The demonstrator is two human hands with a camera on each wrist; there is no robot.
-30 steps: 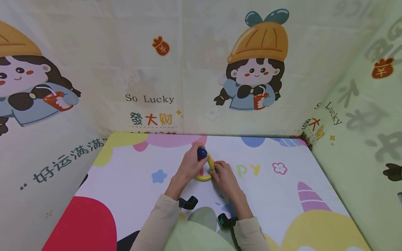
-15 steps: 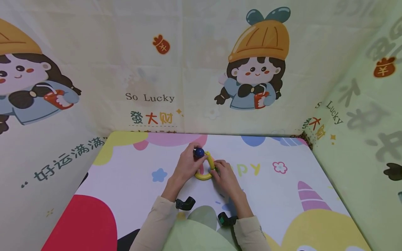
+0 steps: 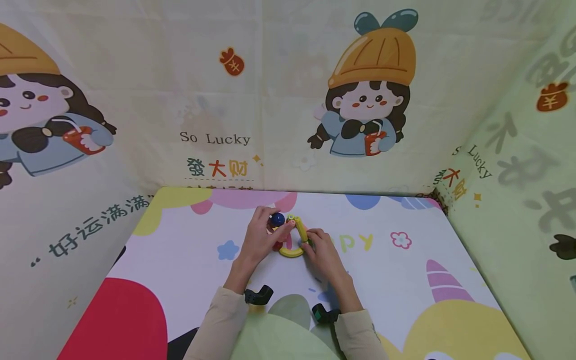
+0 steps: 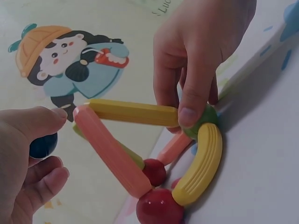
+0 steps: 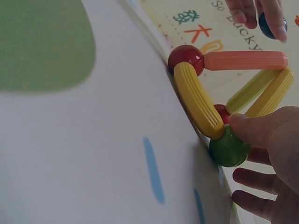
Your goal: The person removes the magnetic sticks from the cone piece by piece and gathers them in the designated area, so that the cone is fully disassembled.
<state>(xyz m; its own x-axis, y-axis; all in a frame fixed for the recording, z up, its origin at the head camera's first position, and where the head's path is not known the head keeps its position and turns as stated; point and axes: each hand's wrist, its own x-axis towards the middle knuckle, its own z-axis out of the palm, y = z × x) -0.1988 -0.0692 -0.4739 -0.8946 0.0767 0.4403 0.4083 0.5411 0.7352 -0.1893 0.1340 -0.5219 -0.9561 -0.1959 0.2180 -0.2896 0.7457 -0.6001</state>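
Left hand (image 4: 25, 154) curls its fingers round a blue ball (image 4: 43, 145), just beside the stick frame's (image 4: 135, 140) peak; right hand (image 4: 198, 56) pinches the green ball (image 5: 229, 147) (mid-table (image 3: 405, 300), edges far off).

Child's play corner, domestic. Cartoon-printed cloth walls (image 3: 288, 100) enclose a pastel mat-covered table (image 3: 405, 280). Magnetic building toy (image 3: 292, 240) present.

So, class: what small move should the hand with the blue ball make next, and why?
Probably set the blue ball onto the apex where the sticks meet: the left hand holds it just beside that bare tip, while the right hand steadies the base.
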